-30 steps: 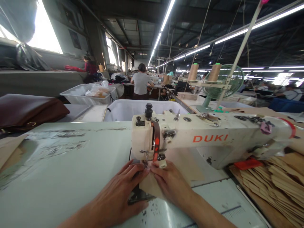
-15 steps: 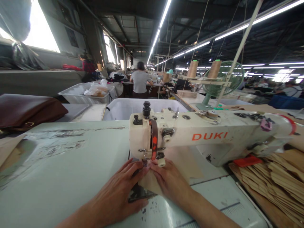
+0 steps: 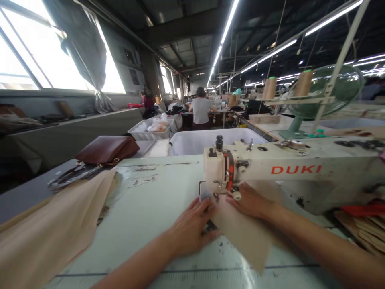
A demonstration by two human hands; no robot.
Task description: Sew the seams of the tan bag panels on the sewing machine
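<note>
Beige sheet [image 3: 245,235] between the hands [image 3: 192,228], below the sewing machine head [image 3: 214,170]

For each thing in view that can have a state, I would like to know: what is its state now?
Left hand: thumb spread from fingers, beside the sewing machine's needle area
Right hand: on the tan piece, partly hidden
Tan piece: under the machine head, corner toward the wearer
Thread cones: upright, wound
Ceiling lights: lit
Curtain: gathered low
Fan: upright; spinning unclear
</note>
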